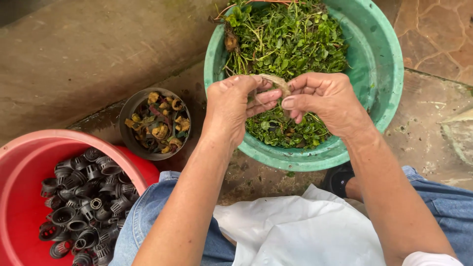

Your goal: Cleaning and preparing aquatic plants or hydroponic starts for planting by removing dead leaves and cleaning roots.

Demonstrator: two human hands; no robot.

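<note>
While hovering over the near half of the green basin point(389, 64), pinching a small pale brown clump of roots point(274, 83) between both hands: left hand point(231, 106) curling its fingers closed onto the clump's left side, right hand point(325, 101) closing thumb and fingers onto its right side, fingertips of the two nearly touching. Holding the clump just above the heap of green leafy plants point(288, 39) filling the basin. Sitting on the stone floor point(74, 54) at the basin's near-left edge, a small dark bowl point(129, 106) of yellow-brown scraps. Standing at the floor's near-left corner, a red tub point(24, 167) heaped with black slotted net cups point(84, 207). Resting across the lap, blue jeans point(148, 212) and a white cloth point(295, 231).
</note>
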